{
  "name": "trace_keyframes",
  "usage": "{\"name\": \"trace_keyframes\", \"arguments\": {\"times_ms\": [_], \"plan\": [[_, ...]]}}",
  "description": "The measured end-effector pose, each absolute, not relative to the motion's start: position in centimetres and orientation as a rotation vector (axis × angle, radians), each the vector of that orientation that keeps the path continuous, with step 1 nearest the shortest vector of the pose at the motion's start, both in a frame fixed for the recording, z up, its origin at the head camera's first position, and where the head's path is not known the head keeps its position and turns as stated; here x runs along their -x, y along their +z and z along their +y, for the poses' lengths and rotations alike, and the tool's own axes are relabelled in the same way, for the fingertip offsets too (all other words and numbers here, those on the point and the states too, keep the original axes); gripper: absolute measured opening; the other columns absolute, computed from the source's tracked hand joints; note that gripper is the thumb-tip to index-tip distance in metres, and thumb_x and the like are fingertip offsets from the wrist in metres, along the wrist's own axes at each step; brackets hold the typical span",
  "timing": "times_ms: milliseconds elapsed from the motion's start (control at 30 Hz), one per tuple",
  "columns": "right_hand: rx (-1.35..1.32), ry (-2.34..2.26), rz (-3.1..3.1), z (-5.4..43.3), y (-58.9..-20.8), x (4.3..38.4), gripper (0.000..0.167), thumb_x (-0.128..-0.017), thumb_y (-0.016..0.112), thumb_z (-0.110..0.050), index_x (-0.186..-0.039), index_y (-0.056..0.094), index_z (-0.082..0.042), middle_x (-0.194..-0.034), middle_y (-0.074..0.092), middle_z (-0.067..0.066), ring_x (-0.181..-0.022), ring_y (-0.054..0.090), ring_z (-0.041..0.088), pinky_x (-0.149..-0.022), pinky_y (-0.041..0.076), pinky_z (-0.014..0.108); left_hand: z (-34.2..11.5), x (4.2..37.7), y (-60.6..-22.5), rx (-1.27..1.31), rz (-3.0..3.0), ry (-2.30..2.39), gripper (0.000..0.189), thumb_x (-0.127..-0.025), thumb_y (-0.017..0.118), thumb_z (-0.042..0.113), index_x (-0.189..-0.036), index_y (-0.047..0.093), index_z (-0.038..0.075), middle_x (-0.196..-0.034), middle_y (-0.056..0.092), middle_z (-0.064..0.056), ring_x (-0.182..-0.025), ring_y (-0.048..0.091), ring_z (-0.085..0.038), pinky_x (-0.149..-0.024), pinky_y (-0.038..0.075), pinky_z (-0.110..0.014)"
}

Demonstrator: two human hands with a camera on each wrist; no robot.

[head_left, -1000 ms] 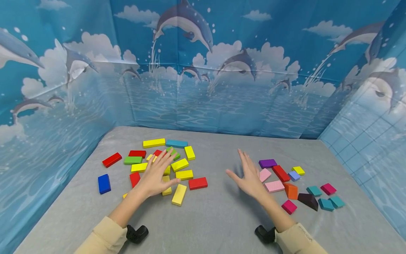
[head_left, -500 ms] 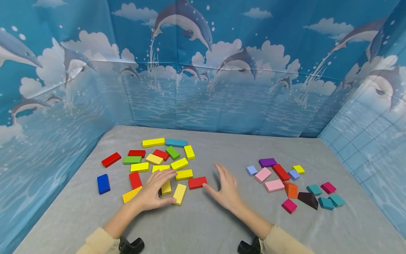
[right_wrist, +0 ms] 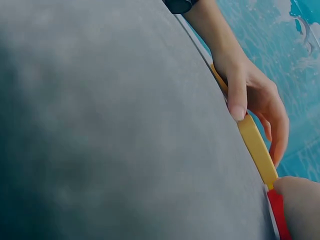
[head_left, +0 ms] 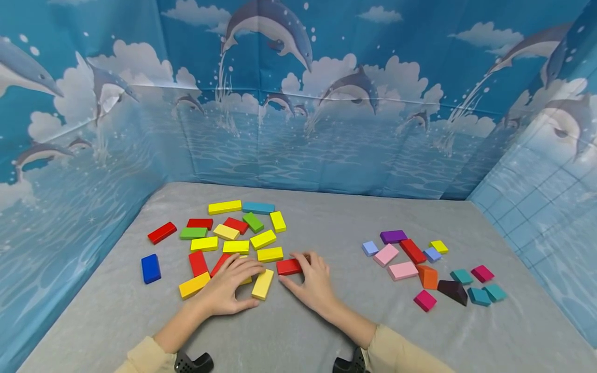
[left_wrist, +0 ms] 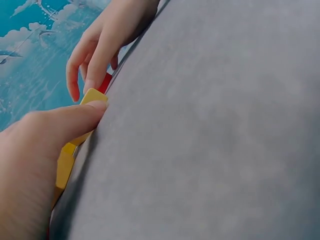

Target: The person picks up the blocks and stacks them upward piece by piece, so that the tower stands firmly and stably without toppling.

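Observation:
In the head view my left hand (head_left: 226,290) spans a pale yellow block (head_left: 263,285), thumb at its near end and fingers bent over toward its far end. The left wrist view shows that thumb (left_wrist: 80,120) against the yellow block (left_wrist: 94,96). My right hand (head_left: 314,285) holds a red block (head_left: 288,267) between the thumb at its near side and the fingers at its far side. Both blocks lie flat on the grey cloth, close beside each other. In the right wrist view the yellow block (right_wrist: 257,150) meets the red block (right_wrist: 278,212), partly covered by my right hand.
Several yellow, red and green blocks lie beyond my left hand, with a teal block (head_left: 258,208) at the back. A dark blue block (head_left: 151,269) sits at far left. On the right lie pink blocks (head_left: 402,271), an orange block (head_left: 427,277) and a dark triangular block (head_left: 452,293).
My right hand has come left from beside the pink blocks to the red block. The left hand has drawn back and lowered to the pale yellow block, its fingers bending.

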State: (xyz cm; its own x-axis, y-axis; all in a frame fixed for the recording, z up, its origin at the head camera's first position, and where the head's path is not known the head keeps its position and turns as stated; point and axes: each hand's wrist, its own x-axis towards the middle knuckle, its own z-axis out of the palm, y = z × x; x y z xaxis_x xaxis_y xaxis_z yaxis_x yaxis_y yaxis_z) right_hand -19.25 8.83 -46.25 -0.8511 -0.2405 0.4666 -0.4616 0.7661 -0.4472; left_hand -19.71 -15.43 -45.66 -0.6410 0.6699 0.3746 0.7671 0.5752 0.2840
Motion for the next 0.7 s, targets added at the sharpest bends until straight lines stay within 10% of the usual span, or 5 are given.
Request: {"name": "trace_keyframes", "arguments": {"times_ms": [400, 700], "plan": [[-0.516, 0.754, -2.574, 7.9, -46.1, 19.6, 0.038, -0.075, 0.073, -0.038, -0.104, 0.064, -0.015, -0.1, 0.048, 0.006, -0.088, 0.043, 0.02, -0.07, 0.03, 0.037, -15.4, 19.6, -46.0, 1.175, -2.547, -0.6, 0.055, -0.081, 0.061, 0.05, -0.125, 0.055, 0.018, -0.124, 0.054, 0.005, -0.12, 0.043, -0.017, -0.105, 0.021, -0.051], [-0.742, 1.049, -2.641, 10.3, -45.3, 19.5, 0.039, -0.072, 0.069, -0.014, -0.111, 0.063, -0.014, -0.121, 0.052, 0.014, -0.111, 0.044, 0.03, -0.087, 0.032, 0.052, -15.3, 19.6, -46.0, 1.169, -2.54, -0.595, 0.054, -0.081, 0.062, 0.05, -0.124, 0.055, 0.018, -0.123, 0.054, 0.006, -0.119, 0.042, -0.016, -0.105, 0.021, -0.051]]}}
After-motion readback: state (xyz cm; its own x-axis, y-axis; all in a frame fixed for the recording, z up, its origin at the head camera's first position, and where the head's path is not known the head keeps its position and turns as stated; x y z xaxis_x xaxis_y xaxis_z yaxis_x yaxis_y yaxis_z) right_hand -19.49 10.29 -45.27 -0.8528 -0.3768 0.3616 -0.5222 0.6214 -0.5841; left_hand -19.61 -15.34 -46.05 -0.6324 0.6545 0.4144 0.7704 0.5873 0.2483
